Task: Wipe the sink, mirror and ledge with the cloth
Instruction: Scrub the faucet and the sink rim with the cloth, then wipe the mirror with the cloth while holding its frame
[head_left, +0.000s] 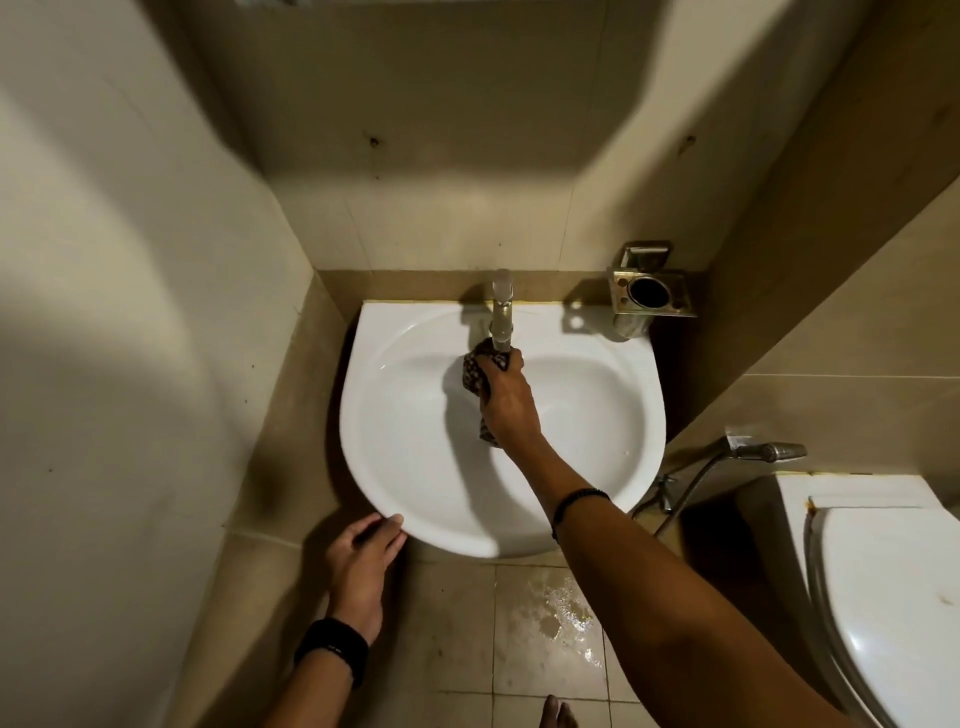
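The right grip (506, 400) was clenched round the bunched cloth (474, 371) and held it right under the tap (502, 312), at the back of the sink (379, 467) bowl. That was most likely either to wet it or to scrub round the spout's base; no running water could be made out. The left grip (363, 558) was released, its fingers resting against the sink's front-left rim, probably to steady the body while the other arm reached far in. The bowl looked wet in places, so the sink wipe seemed under way. The ledge (415, 286) behind the tap, which carried a brass holder (652, 296) at its right end, looked not yet wiped. The mirror was out of view. A wet patch (561, 608) lay on the floor below.
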